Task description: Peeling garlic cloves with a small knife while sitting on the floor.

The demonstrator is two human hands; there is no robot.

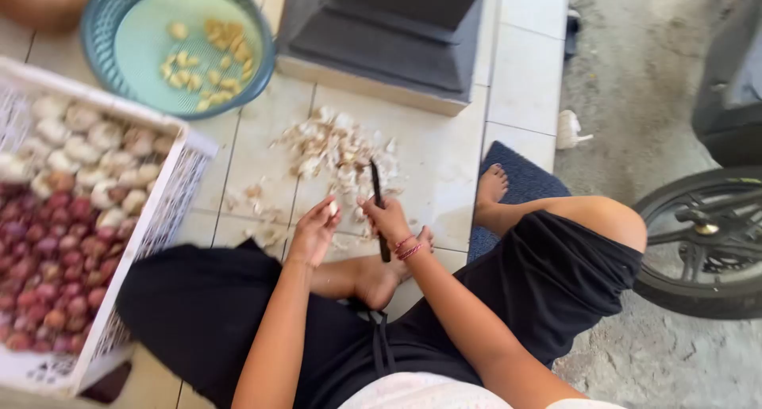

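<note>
The left hand [313, 230] pinched a garlic clove [332, 208] at its fingertips; the right hand [389, 218] was clenched round a knife [378, 207], blade rising past the fingers. The clove looked light, firm and slippery, best held by its sides. Fingers hid most of it.

bright, even daylight washes the pale floor tiles [429, 151]; shadows fall soft beneath the legs, while slight motion blur softens the whole wide-angle view.
</note>
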